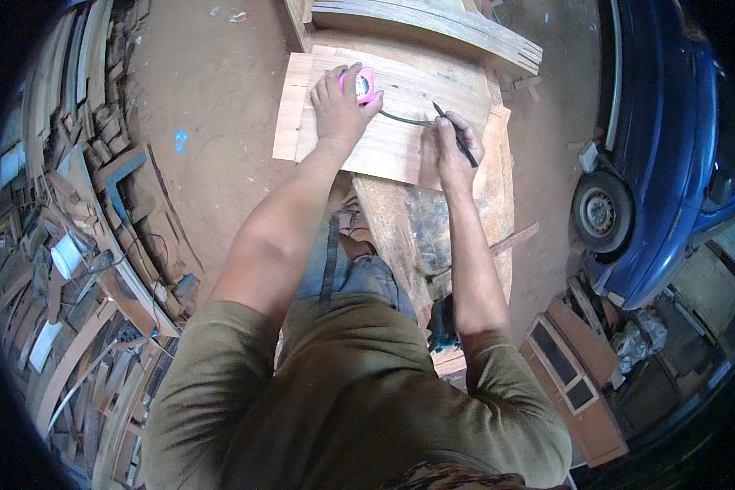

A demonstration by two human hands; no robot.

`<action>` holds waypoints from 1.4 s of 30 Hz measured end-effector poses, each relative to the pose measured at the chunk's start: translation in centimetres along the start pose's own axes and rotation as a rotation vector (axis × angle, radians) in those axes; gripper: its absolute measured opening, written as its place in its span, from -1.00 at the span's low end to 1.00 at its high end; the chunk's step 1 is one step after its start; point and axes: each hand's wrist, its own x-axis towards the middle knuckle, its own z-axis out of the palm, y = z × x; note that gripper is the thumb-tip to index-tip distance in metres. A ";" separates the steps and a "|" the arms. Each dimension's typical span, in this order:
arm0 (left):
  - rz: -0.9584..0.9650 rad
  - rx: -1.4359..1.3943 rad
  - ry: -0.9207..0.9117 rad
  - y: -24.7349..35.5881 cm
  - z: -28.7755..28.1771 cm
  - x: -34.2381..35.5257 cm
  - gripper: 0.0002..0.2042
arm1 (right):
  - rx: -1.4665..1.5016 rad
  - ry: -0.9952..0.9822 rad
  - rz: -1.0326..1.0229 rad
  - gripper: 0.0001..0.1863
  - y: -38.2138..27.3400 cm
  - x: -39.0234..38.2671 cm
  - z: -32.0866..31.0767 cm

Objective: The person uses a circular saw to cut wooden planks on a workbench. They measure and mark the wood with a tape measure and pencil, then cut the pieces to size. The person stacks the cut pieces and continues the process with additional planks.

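My left hand [339, 110] grips a pink tape measure [364, 86] over a pale wooden board [376, 151] on a workbench [392, 212]. A thin dark tape blade [400, 118] runs from it to my right hand [457, 147], which holds a black pencil or marker [468, 153] with its tip pointing up and left, just over the board. Narrower pale board pieces [290, 106] show at the board's left and right edges.
A long timber rail [420, 31] lies across the bench's far part. Heaped wood offcuts [106, 269] fill the left floor. A blue vehicle [661, 147] stands at the right, with wooden panels [567, 367] and crumpled plastic [639, 339] below it.
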 end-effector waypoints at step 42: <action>-0.035 -0.003 -0.127 0.6 -0.4 0.5 -0.28 | -0.208 0.183 -0.076 -0.64 4.2 2.9 -1.0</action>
